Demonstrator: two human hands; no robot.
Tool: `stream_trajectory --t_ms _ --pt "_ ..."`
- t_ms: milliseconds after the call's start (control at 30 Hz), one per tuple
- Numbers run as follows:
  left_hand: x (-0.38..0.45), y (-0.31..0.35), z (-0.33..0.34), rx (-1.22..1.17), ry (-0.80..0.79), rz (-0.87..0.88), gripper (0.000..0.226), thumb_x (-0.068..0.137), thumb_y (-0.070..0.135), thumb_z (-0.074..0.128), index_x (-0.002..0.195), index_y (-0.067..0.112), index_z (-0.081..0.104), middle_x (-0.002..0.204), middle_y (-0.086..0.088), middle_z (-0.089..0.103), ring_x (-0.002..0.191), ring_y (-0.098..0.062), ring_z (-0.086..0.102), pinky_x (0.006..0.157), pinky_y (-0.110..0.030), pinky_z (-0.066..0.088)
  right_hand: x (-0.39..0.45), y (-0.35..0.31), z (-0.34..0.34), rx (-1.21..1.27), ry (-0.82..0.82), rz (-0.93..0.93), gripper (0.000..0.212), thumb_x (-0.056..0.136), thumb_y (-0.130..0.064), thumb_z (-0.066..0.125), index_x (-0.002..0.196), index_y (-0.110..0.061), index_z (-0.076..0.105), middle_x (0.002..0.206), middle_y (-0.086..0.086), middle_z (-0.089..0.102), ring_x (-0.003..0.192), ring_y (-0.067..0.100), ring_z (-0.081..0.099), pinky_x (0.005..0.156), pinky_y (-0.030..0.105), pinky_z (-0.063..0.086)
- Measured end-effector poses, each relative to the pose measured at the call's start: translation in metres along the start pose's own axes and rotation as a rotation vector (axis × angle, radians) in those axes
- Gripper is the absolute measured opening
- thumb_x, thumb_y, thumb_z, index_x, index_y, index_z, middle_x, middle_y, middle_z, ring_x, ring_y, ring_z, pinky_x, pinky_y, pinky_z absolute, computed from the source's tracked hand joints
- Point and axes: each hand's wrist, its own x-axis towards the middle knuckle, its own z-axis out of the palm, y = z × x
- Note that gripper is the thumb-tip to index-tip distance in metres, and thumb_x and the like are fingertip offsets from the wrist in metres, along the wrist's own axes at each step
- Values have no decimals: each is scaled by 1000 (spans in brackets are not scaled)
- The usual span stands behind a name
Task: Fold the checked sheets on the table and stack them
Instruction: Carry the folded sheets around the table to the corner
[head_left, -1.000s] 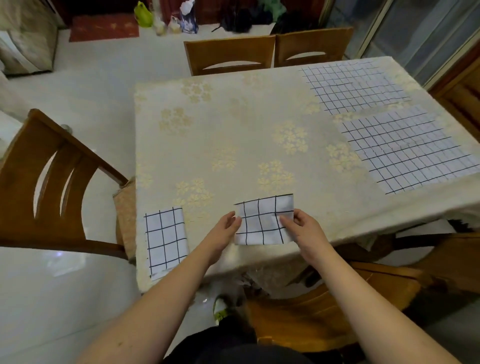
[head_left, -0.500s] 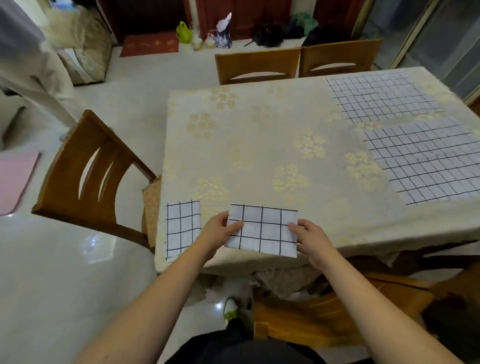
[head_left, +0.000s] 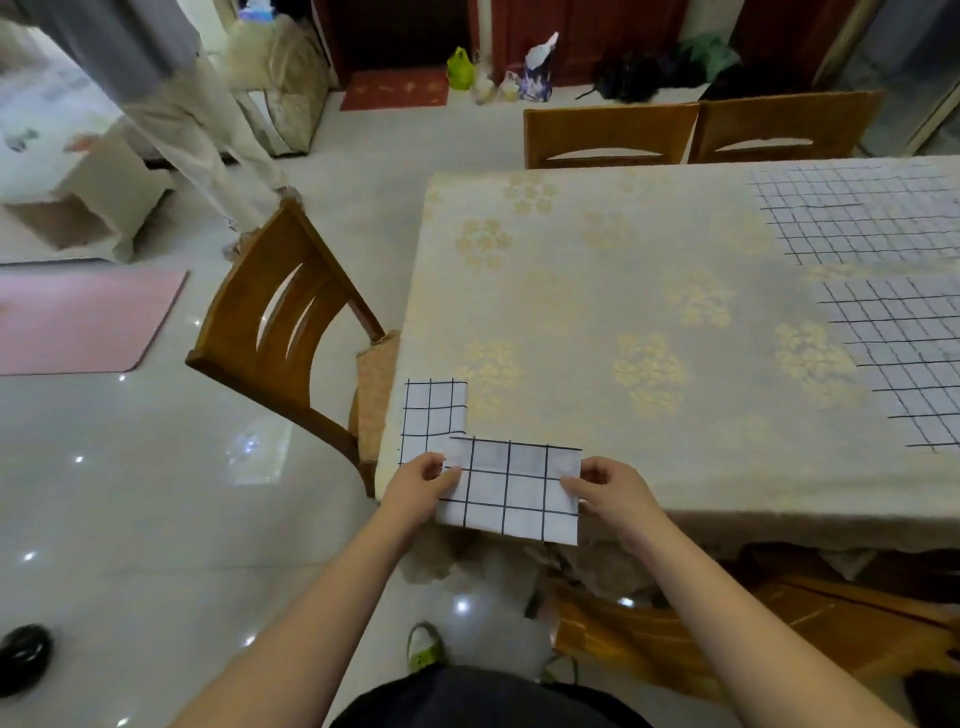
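In the head view, a folded rectangle of white sheet (head_left: 511, 488) ruled with black grid lines is held at the near edge of the worktop (head_left: 623, 312), which is draped in cream cloth with pale gold flower clusters. The left hand (head_left: 418, 486) is pinched on its left edge, the right hand (head_left: 610, 491) on its right. Its far-left corner overlaps another folded checked piece (head_left: 432, 413). Two flat unfolded checked sheets (head_left: 904, 358) are spread at the far right.

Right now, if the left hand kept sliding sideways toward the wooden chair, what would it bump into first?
Probably the small folded checked sheet at the table corner. The left hand already overlaps its near edge in the picture, though whether they touch is unclear.
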Motion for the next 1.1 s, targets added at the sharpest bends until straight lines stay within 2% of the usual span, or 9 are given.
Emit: stream_trajectory --t_ms 133,333,433,533,633,767,900,1033,1100 --pt "5 -18 -29 -74 17 -26 21 90 36 63 105 20 62 103 2 65 102 -20 60 95 -44 51 -10 -8 37 4 1 -5 5 86 -16 71 84 -12 69 70 -2 67 62 12 61 59 24 46" --pt "30 -38 -93 -132 20 -3 23 90 38 64 103 20 67 101 -1 69 94 -19 65 80 -35 55 -15 -14 113 125 53 65 5 85 -11 72 87 -8 68 74 4 68 60 11 62 56 28 48" --pt "37 -43 -127 -132 -123 19 22 88 37 66 104 21 66 102 -1 70 95 -20 66 85 -41 56 -18 -16 153 206 129 116 10 84 -14 72 88 -6 68 88 17 71 75 26 66 68 39 51" --pt "40 -49 -153 -130 -293 -4 34 87 26 69 119 21 58 110 2 65 99 -17 63 79 -30 56 -21 -19 185 263 190 123 15 85 -16 71 91 -2 66 90 18 71 73 23 65 69 39 52" --pt "44 -53 -169 -73 -280 16 31 86 23 69 115 23 59 110 2 65 96 -13 63 75 -24 54 -27 -21 205 352 228 134 12 85 -13 71 95 -6 68 97 15 73 91 28 69 87 44 54" --pt "53 -46 -179 -12 -193 80 17 90 22 66 107 22 62 100 1 65 81 -11 61 52 -14 44 -33 -21 214 393 252 162 22 81 -18 76 97 -6 68 96 15 73 96 33 69 92 49 54" --pt "67 -32 -175 65 -173 164 10 91 25 64 101 26 61 94 5 62 80 -6 58 57 -14 42 -31 -12 217 379 253 183 43 72 -33 81 95 0 64 95 27 68 89 40 68 87 53 54" --pt "91 -15 -163 146 -212 202 16 93 29 62 106 22 63 96 1 63 78 -9 57 61 -18 50 -18 -7 217 448 301 207 26 84 -15 73 96 5 62 90 26 69 72 29 69 72 40 59" --pt "105 -6 -156 176 -224 220 16 93 30 61 106 21 63 94 1 61 76 -12 56 62 -22 49 -10 -6 218 443 312 202 18 85 -15 72 94 0 64 88 20 70 75 29 69 74 41 59"
